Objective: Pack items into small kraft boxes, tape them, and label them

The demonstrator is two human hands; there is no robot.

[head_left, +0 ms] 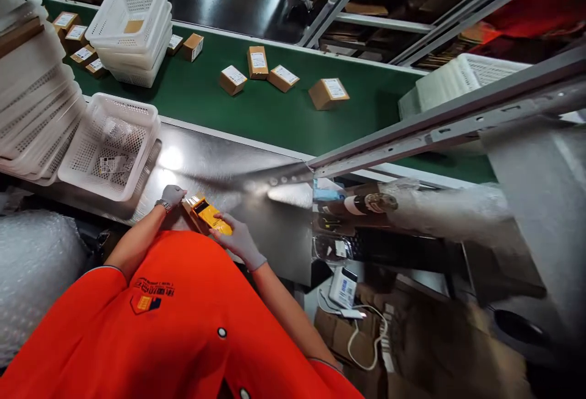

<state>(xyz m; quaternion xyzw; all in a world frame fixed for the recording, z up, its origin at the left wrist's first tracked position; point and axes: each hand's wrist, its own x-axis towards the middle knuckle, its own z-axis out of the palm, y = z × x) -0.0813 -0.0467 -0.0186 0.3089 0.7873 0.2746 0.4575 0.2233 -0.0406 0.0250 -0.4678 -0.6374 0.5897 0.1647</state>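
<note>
Close to my body, at the front of the metal bench, my left hand is closed at the far left end of a small cardboard box. It wears a thin grey glove, with a watch at the wrist. My right hand, also gloved, grips a yellow hand-held tool that looks like a tape dispenser. The tool lies along the top of the box and hides much of it. Its shiny front end points towards my left hand.
A white perforated basket with clear packaging stands left, beside stacked baskets. Beyond runs a green conveyor bearing labelled boxes and another basket stack. A metal frame bar crosses at right. Bubble wrap lies left.
</note>
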